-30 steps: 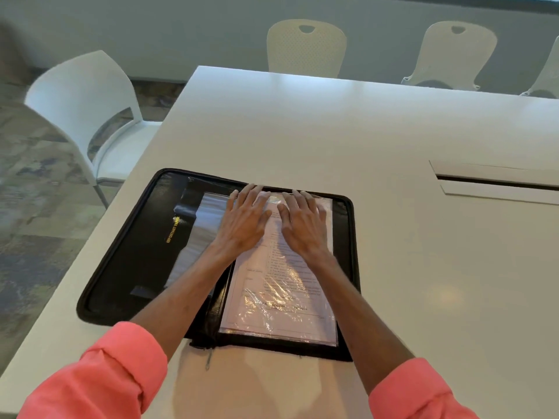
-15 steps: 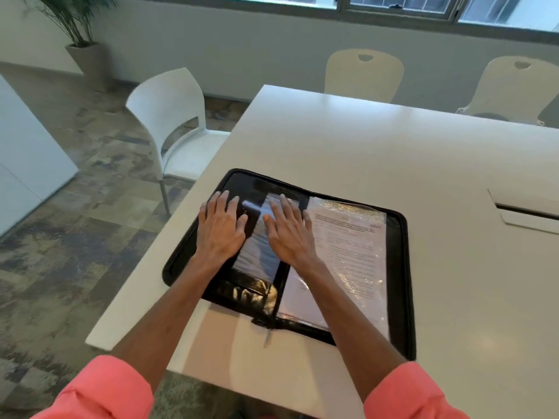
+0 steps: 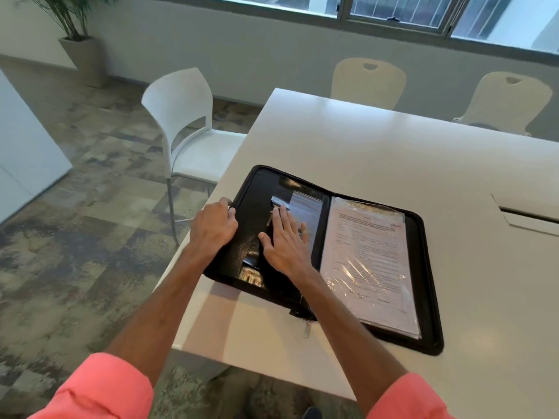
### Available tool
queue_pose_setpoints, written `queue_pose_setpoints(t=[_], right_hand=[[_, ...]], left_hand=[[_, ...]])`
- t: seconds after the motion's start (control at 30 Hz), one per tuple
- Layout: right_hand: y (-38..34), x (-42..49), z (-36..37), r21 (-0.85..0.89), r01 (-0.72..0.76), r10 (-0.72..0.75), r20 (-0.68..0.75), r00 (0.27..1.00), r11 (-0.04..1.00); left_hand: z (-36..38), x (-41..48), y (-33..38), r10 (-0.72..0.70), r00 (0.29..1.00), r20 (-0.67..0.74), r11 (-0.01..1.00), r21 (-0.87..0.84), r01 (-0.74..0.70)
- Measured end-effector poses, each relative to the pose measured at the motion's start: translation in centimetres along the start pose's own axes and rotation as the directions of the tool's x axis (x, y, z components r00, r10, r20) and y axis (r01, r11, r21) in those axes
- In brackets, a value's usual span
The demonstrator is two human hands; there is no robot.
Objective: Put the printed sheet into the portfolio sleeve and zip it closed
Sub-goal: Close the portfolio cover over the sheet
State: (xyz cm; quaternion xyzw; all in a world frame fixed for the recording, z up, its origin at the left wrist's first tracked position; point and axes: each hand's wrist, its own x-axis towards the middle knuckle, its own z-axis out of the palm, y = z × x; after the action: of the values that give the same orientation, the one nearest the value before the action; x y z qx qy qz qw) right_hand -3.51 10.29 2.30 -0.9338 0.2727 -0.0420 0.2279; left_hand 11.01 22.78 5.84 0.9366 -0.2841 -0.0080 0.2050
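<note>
A black zip portfolio [image 3: 429, 297] lies open on the white table [image 3: 393, 152], near its left corner. The printed sheet [image 3: 369, 258] sits inside a clear plastic sleeve on the right half. My left hand [image 3: 213, 226] curls around the outer left edge of the portfolio's left cover. My right hand [image 3: 286, 243] rests flat, fingers spread, on the glossy inner pockets of the left half. The metal zip pull [image 3: 307, 328] hangs off the near edge by the spine.
A white chair [image 3: 184, 128] stands just left of the table corner. Two cream chairs [image 3: 369, 83] are at the far side. A cable hatch [image 3: 529, 216] is set in the tabletop to the right. A potted plant [image 3: 80, 40] stands by the wall.
Both hands have left the sleeved sheet and moved left. The left hand went from flat on the left cover to gripping its outer edge. The view swung left.
</note>
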Motion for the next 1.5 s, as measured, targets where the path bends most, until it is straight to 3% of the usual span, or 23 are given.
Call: queue_pose_setpoints(t=[0.2, 0.33, 0.47, 0.53, 0.67, 0.93, 1.0, 1.1, 1.23, 1.33, 1.5], right_hand=[[-0.5, -0.9, -1.1, 0.092, -0.033, 0.040, -0.068, 0.997, 0.995], [-0.4, -1.3, -2.3, 0.180, -0.030, 0.038, -0.040, 0.998, 0.983], [0.1, -2.1, -4.1, 0.159, -0.004, 0.022, -0.115, 0.993, 0.987], [0.4, -2.7, -5.4, 0.172, 0.007, 0.018, -0.143, 0.990, 0.985], [1.4, -4.3, -8.6, 0.259, 0.001, 0.052, -0.196, 0.979, 0.966], [4.6, -7.3, -15.0, 0.588, -0.025, 0.219, -0.261, 0.940, 0.809], [5.8, -8.3, -16.6, 0.696, -0.027, 0.259, -0.230, 0.938, 0.718], [8.4, -10.0, -18.8, 0.818, -0.037, 0.316, -0.180, 0.932, 0.575], [12.7, -11.6, -21.5, 0.877, -0.171, 0.458, -0.062, 0.887, 0.448], [16.0, -12.5, -22.2, 0.884, -0.256, 0.550, -0.002, 0.835, 0.392], [21.5, -14.4, -19.9, 0.830, -0.336, 0.616, -0.012, 0.788, 0.445]], left_hand=[[-2.6, -0.3, 0.6, 0.038, 0.999, -0.032, 0.984, -0.171, -0.043], [-4.7, -0.1, 1.6, 0.041, 0.998, -0.036, 0.951, -0.305, -0.050], [-6.7, -0.2, 3.3, 0.075, 0.997, -0.033, 0.898, -0.432, -0.082], [-7.5, -0.5, 4.1, 0.093, 0.996, -0.006, 0.830, -0.552, -0.081], [-8.5, -2.2, 6.5, 0.195, 0.978, 0.077, 0.589, -0.806, -0.054], [-3.2, -6.4, 15.2, 0.427, 0.894, -0.140, 0.426, -0.841, -0.335], [-0.9, -7.2, 17.5, 0.475, 0.868, -0.144, 0.427, -0.825, -0.370], [1.7, -8.0, 20.6, 0.557, 0.815, -0.160, 0.511, -0.708, -0.488], [4.9, -9.0, 24.1, 0.666, 0.738, -0.107, 0.540, -0.613, -0.576], [7.5, -9.3, 25.8, 0.721, 0.692, -0.034, 0.546, -0.587, -0.598], [11.4, -9.5, 26.7, 0.698, 0.704, 0.133, 0.658, -0.507, -0.557]])
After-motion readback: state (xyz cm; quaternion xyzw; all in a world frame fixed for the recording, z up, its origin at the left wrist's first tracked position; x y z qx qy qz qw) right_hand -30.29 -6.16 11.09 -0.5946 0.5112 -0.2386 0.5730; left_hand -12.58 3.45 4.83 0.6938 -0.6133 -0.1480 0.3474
